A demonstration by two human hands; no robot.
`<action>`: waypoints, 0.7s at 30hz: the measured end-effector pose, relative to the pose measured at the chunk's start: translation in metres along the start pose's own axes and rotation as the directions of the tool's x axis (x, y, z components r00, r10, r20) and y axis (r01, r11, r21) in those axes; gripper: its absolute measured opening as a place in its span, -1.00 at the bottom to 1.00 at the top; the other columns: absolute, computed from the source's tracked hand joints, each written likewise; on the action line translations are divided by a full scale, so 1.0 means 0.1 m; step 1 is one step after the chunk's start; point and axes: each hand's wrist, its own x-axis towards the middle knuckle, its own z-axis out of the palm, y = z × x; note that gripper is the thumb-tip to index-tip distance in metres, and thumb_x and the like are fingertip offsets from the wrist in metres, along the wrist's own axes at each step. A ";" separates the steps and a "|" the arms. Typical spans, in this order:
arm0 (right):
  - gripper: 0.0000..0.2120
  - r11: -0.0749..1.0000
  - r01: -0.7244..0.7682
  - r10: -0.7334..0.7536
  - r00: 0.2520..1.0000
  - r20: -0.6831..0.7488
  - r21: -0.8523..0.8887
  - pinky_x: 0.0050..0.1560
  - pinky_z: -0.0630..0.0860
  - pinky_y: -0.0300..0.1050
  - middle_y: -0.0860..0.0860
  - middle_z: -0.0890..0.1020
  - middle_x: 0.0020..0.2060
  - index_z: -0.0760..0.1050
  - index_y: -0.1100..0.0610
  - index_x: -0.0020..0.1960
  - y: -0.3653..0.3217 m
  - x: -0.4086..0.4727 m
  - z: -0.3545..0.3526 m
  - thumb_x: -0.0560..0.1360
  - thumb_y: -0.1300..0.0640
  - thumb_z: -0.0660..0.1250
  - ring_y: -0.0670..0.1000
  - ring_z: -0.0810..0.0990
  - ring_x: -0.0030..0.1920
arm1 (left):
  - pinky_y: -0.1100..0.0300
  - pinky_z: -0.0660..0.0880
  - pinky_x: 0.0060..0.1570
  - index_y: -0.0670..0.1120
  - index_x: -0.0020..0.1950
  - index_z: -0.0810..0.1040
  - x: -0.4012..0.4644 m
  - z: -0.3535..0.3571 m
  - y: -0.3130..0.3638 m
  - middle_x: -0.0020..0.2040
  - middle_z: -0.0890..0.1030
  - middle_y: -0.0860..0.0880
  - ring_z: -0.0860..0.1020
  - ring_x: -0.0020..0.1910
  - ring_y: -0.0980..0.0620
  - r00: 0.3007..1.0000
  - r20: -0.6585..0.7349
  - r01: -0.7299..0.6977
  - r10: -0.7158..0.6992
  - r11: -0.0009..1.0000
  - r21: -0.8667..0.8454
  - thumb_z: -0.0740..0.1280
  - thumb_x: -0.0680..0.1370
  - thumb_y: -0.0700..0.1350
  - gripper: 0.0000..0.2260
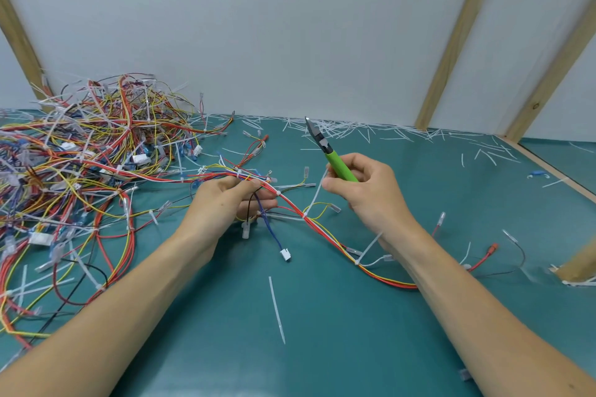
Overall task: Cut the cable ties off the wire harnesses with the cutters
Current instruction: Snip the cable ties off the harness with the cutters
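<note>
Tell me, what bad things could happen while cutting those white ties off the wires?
1. The white ties, like this cable tie, sit snug against the wire harness, so the cutters might nick a wire.
2. The left hand grips the wires close to the ties, so fingers could get pinched.
3. The right hand holds the cutters with the tips pointing up, and cut bits might fly off.

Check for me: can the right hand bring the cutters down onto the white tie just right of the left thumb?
Probably yes. The right hand holds the cutters raised, tips pointing away, and the tie sits exposed on the harness with nothing between them.
</note>
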 end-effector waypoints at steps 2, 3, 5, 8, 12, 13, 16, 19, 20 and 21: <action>-0.87 1.000 0.003 -0.003 1.000 0.011 -0.017 -0.36 0.40 -0.42 -0.12 0.68 -0.30 0.63 0.12 -0.07 0.00 -0.01 0.02 0.45 0.27 0.53 -0.19 0.56 -0.37 | 0.12 0.63 0.02 -0.19 0.00 0.62 0.00 0.00 0.00 -0.04 0.74 -0.14 0.73 -0.04 -0.11 1.000 -0.007 -0.010 0.010 1.000 0.010 0.31 0.63 -0.18 -0.87; -0.87 1.000 0.002 -0.002 1.000 0.019 -0.029 -0.30 0.45 -0.40 -0.11 0.69 -0.29 0.63 0.12 -0.07 0.01 -0.02 0.03 0.44 0.27 0.54 -0.18 0.58 -0.33 | 0.10 0.62 0.03 -0.18 0.00 0.62 0.00 0.00 0.00 -0.05 0.74 -0.13 0.73 -0.05 -0.11 1.000 -0.011 -0.019 0.019 1.000 0.016 0.31 0.63 -0.18 -0.88; -0.86 0.998 -0.005 0.006 1.000 0.026 -0.061 -0.16 0.52 -0.29 -0.08 0.70 -0.26 0.62 0.12 -0.06 0.03 -0.03 0.05 0.45 0.28 0.54 -0.14 0.61 -0.28 | 0.07 0.59 0.05 -0.17 0.00 0.62 0.00 0.00 -0.01 -0.07 0.74 -0.11 0.73 -0.06 -0.09 0.999 -0.019 -0.032 0.033 0.998 0.048 0.32 0.62 -0.16 -0.88; -0.85 0.997 -0.005 0.006 1.000 0.016 -0.081 -0.09 0.54 -0.16 -0.05 0.71 -0.25 0.62 0.12 -0.05 0.03 -0.03 0.06 0.45 0.30 0.52 -0.10 0.61 -0.25 | 0.17 0.56 -0.10 -0.15 0.03 0.62 0.02 -0.01 -0.02 -0.09 0.74 -0.07 0.72 -0.14 0.01 0.999 -0.029 -0.038 0.042 0.992 0.122 0.34 0.61 -0.10 -0.86; -0.86 0.997 0.024 -0.025 1.000 -0.019 -0.070 -0.17 0.51 -0.25 -0.06 0.70 -0.27 0.63 0.11 -0.06 0.02 -0.03 0.05 0.46 0.31 0.50 -0.08 0.59 -0.25 | 0.19 0.49 -0.21 -0.09 -0.06 0.63 0.05 -0.03 -0.03 -0.16 0.73 -0.06 0.60 -0.36 0.16 0.995 -0.088 -0.033 0.051 0.980 0.197 0.34 0.61 0.05 -0.78; -0.86 0.997 0.025 -0.027 0.999 -0.027 -0.067 -0.19 0.50 -0.26 -0.05 0.69 -0.27 0.63 0.12 -0.05 0.02 -0.03 0.05 0.46 0.31 0.49 -0.07 0.58 -0.25 | 0.16 0.51 -0.19 -0.05 -0.10 0.63 0.06 -0.04 -0.02 -0.17 0.74 -0.08 0.59 -0.38 0.15 0.994 -0.100 -0.022 0.044 0.978 0.209 0.32 0.62 0.09 -0.75; -0.87 0.998 0.021 -0.023 0.999 -0.041 -0.060 -0.23 0.49 -0.30 -0.03 0.69 -0.27 0.63 0.13 -0.04 0.02 -0.02 0.04 0.46 0.30 0.49 -0.06 0.58 -0.26 | 0.05 0.53 -0.06 -0.03 -0.13 0.60 0.08 -0.06 0.01 -0.22 0.73 -0.12 0.59 -0.41 0.08 0.990 -0.137 0.003 0.021 0.986 0.169 0.19 0.68 0.10 -0.67; -0.88 0.997 0.014 -0.016 0.999 -0.034 -0.070 -0.22 0.52 -0.29 0.03 0.71 -0.24 0.63 0.11 -0.04 0.04 -0.02 0.05 0.46 0.26 0.52 -0.07 0.60 -0.25 | 0.12 0.45 -0.16 -0.08 -0.22 0.58 0.08 -0.09 0.01 -0.29 0.72 -0.05 0.53 -0.46 0.10 0.981 -0.161 -0.054 0.109 0.949 0.311 0.16 0.70 -0.01 -0.64; -0.87 0.996 0.017 -0.020 0.999 -0.031 -0.089 -0.17 0.53 -0.25 0.03 0.71 -0.22 0.63 0.09 -0.05 0.05 -0.02 0.06 0.46 0.24 0.52 -0.08 0.61 -0.23 | 0.19 0.43 -0.25 -0.07 -0.27 0.60 0.07 -0.10 -0.01 -0.33 0.71 0.00 0.51 -0.48 0.12 0.971 -0.158 -0.097 0.180 0.899 0.427 0.18 0.69 -0.01 -0.61; -0.87 0.993 0.023 -0.026 0.999 -0.029 -0.114 -0.13 0.54 -0.21 0.00 0.71 -0.22 0.62 0.05 -0.06 0.07 -0.02 0.06 0.46 0.22 0.53 -0.09 0.61 -0.22 | 0.22 0.41 -0.31 -0.07 -0.32 0.61 0.06 -0.12 -0.02 -0.37 0.69 0.05 0.50 -0.50 0.13 0.955 -0.155 -0.135 0.253 0.836 0.533 0.21 0.68 0.00 -0.59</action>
